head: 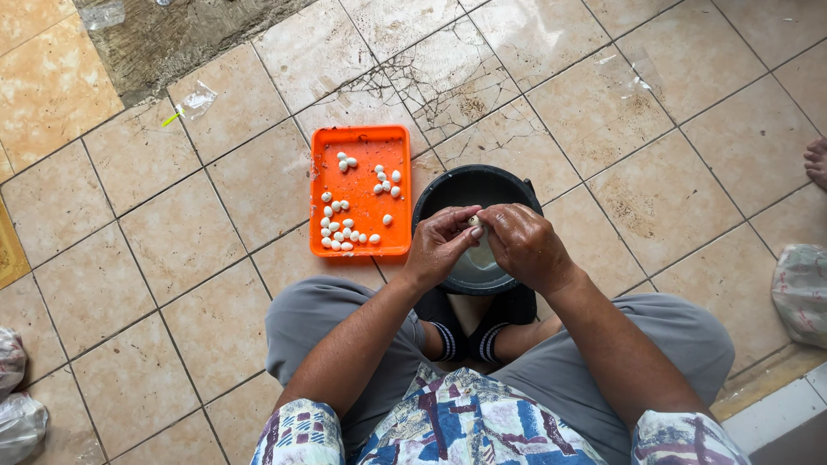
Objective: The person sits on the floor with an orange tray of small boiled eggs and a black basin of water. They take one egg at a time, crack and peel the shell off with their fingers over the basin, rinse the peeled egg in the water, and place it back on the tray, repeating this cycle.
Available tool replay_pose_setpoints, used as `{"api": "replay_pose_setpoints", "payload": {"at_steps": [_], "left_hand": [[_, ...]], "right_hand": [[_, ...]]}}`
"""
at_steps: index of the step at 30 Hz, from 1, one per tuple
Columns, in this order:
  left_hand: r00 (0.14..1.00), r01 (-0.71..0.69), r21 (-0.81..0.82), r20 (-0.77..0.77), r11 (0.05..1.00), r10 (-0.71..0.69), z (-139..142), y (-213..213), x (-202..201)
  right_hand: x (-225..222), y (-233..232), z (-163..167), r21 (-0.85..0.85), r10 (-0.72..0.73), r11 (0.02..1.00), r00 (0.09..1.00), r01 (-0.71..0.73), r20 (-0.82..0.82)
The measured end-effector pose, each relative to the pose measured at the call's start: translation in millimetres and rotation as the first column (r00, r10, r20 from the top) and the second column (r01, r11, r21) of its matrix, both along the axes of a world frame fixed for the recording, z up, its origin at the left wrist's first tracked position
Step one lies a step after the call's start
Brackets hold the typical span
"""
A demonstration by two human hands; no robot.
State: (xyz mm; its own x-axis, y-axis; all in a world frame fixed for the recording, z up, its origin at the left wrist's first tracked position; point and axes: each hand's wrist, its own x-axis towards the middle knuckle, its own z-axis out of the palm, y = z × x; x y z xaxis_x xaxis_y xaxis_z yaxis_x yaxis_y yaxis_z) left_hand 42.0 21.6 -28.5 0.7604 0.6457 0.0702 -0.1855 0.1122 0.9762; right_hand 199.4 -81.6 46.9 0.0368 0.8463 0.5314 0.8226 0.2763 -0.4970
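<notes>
Peeling looks underway: left hand (439, 245) and right hand (524, 244) both pinch one small white clove (473, 221) (garlic, probably) over the black bowl (448, 191); next needs careful fingertip pulling.

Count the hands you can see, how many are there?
2. The left hand and right hand meet over the black bowl, both pinching one small white piece. A bare foot at the right edge is someone else's; their hands are out of view.
</notes>
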Motion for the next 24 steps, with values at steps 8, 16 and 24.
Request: {"api": "replay_pose_setpoints", "payload": {"at_steps": [8,16,24], "left_hand": [[1.0,0.015,-0.054,-0.023,0.998,-0.016,-2.2,-1.6,-0.5],[0.99,0.107,-0.335,0.127,0.936,-0.067,-6.4,-3.8,-1.3],[0.976,0.15,-0.523,0.211,0.839,-0.043,-9.7,3.9,-2.1]], "right_hand": [[2.5,3.8,-4.9,-0.001,-0.02,1.0,1.0,0.02,-0.011],[4.2,1.6,-5.4,-0.339,-0.192,0.941,0.836,0.007,-0.515],[10.2,3.5,-8.0,-0.323,-0.22,0.943,0.884,0.084,-0.413]]}}
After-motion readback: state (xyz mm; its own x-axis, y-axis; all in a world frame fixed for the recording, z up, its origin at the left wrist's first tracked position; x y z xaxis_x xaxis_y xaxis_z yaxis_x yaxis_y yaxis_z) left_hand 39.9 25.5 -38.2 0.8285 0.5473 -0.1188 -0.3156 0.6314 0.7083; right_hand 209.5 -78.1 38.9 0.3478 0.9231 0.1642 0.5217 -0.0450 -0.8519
